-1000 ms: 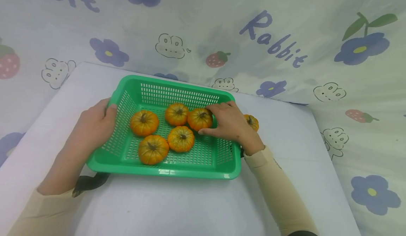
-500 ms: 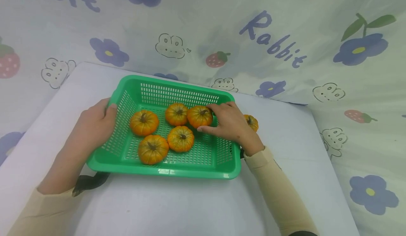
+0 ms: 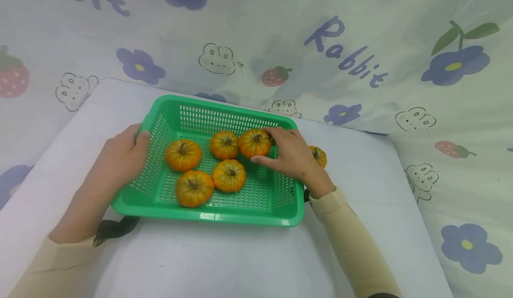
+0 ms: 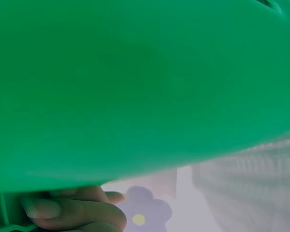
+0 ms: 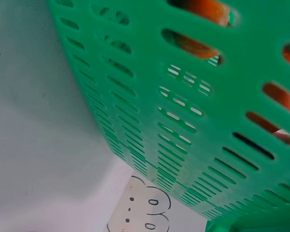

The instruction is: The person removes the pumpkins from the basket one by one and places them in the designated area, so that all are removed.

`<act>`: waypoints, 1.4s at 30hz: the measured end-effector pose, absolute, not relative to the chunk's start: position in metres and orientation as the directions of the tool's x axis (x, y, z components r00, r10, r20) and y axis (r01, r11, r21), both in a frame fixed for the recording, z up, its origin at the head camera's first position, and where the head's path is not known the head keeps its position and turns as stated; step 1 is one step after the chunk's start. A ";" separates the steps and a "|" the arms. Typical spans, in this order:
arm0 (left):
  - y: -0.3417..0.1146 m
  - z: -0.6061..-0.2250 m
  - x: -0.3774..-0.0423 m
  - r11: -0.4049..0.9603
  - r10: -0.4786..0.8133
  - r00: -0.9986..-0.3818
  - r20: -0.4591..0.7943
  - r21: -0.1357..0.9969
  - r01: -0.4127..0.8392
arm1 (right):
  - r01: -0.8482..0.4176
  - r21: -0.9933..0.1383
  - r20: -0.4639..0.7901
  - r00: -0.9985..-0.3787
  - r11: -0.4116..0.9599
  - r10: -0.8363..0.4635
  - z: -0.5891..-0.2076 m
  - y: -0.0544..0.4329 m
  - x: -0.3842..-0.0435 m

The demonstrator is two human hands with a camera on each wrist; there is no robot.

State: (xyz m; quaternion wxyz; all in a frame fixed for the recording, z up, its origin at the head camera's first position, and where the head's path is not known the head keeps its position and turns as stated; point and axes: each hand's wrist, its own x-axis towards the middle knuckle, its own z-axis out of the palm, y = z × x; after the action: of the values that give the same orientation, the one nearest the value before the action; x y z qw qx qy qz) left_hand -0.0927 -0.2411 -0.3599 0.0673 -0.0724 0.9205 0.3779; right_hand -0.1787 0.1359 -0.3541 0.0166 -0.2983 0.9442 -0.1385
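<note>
A green plastic basket (image 3: 208,218) with slotted walls stands on the white table. My left hand (image 3: 122,160) grips its left rim, the thumb over the top; in the left wrist view its curled fingers (image 4: 82,212) show under the green wall. Inside the basket, my right hand (image 3: 290,153) holds a small orange pumpkin (image 3: 255,143) near the right end, thumb in front and fingers behind. Several other pumpkins lie on the basket floor, among them a left one (image 3: 183,155) and a front one (image 3: 194,189). The right wrist view shows mostly the slotted wall (image 5: 150,29).
Outside the basket, past its right end, another pumpkin (image 3: 318,156) sits on the table (image 3: 360,226), partly covered by my right hand. A patterned cloth (image 3: 248,30) with rabbits and flowers hangs behind the table and along its right side.
The pumpkin in my right hand has risen slightly and now sits higher in view, a little apart from the front ones. My left hand and the basket stay put.
</note>
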 end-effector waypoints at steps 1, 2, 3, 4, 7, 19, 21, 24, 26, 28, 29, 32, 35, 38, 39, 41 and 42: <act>-0.241 -0.360 -0.093 0.704 -0.082 -0.980 -0.181 0.686 -0.185 | -0.557 -0.281 0.057 -0.823 0.782 -0.566 -0.355 0.136 -0.178; -0.241 -0.360 -0.093 0.704 -0.082 -0.980 -0.182 0.686 -0.186 | -0.556 -0.288 0.063 -0.823 0.779 -0.565 -0.355 0.137 -0.178; -0.241 -0.359 -0.093 0.702 -0.083 -0.979 -0.184 0.687 -0.188 | -0.557 -0.294 0.067 -0.823 0.777 -0.565 -0.355 0.137 -0.178; -0.241 -0.359 -0.093 0.701 -0.083 -0.979 -0.186 0.687 -0.191 | -0.556 -0.299 0.070 -0.823 0.775 -0.564 -0.355 0.138 -0.178; -0.240 -0.359 -0.093 0.697 -0.084 -0.977 -0.194 0.690 -0.197 | -0.552 -0.311 0.077 -0.826 0.774 -0.558 -0.355 0.138 -0.177; -0.240 -0.357 -0.092 0.698 -0.086 -0.979 -0.188 0.689 -0.193 | -0.541 -0.351 0.105 -0.833 0.764 -0.543 -0.355 0.139 -0.179; -0.240 -0.357 -0.092 0.697 -0.085 -0.979 -0.185 0.691 -0.191 | -0.544 -0.357 0.114 -0.832 0.759 -0.543 -0.355 0.140 -0.179; -0.240 -0.357 -0.092 0.697 -0.084 -0.979 -0.187 0.691 -0.192 | -0.548 -0.365 0.126 -0.830 0.753 -0.543 -0.355 0.140 -0.179; -0.239 -0.357 -0.092 0.697 -0.084 -0.979 -0.187 0.691 -0.192 | -0.548 -0.372 0.132 -0.830 0.750 -0.541 -0.355 0.140 -0.179; -0.239 -0.358 -0.093 0.696 -0.084 -0.979 -0.186 0.692 -0.191 | -0.545 -0.379 0.135 -0.832 0.748 -0.538 -0.356 0.140 -0.180; -0.239 -0.358 -0.093 0.695 -0.083 -0.979 -0.186 0.694 -0.191 | -0.543 -0.383 0.136 -0.833 0.747 -0.536 -0.356 0.140 -0.180; -0.240 -0.359 -0.093 0.695 -0.084 -0.980 -0.183 0.693 -0.189 | -0.533 -0.401 0.137 -0.839 0.745 -0.527 -0.356 0.141 -0.179; -0.240 -0.359 -0.093 0.698 -0.084 -0.980 -0.183 0.691 -0.189 | -0.524 -0.420 0.139 -0.844 0.741 -0.518 -0.356 0.141 -0.178; -0.240 -0.359 -0.093 0.700 -0.084 -0.980 -0.180 0.689 -0.187 | -0.523 -0.429 0.145 -0.845 0.736 -0.515 -0.357 0.142 -0.178; -0.240 -0.359 -0.093 0.700 -0.085 -0.980 -0.179 0.689 -0.186 | -0.525 -0.430 0.148 -0.844 0.734 -0.516 -0.356 0.142 -0.178; -0.240 -0.359 -0.093 0.701 -0.085 -0.981 -0.176 0.689 -0.185 | -0.530 -0.427 0.154 -0.841 0.733 -0.519 -0.356 0.142 -0.177; -0.240 -0.359 -0.093 0.701 -0.085 -0.981 -0.174 0.689 -0.184 | -0.534 -0.424 0.161 -0.839 0.732 -0.519 -0.356 0.142 -0.177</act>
State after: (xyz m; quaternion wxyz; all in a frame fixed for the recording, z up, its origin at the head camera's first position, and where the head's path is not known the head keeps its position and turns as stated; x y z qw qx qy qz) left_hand -0.0931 -0.2397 -0.3588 0.0646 -0.0731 0.9199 0.3797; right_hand -0.1774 0.1421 -0.3563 -0.0156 -0.2830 0.9304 -0.2324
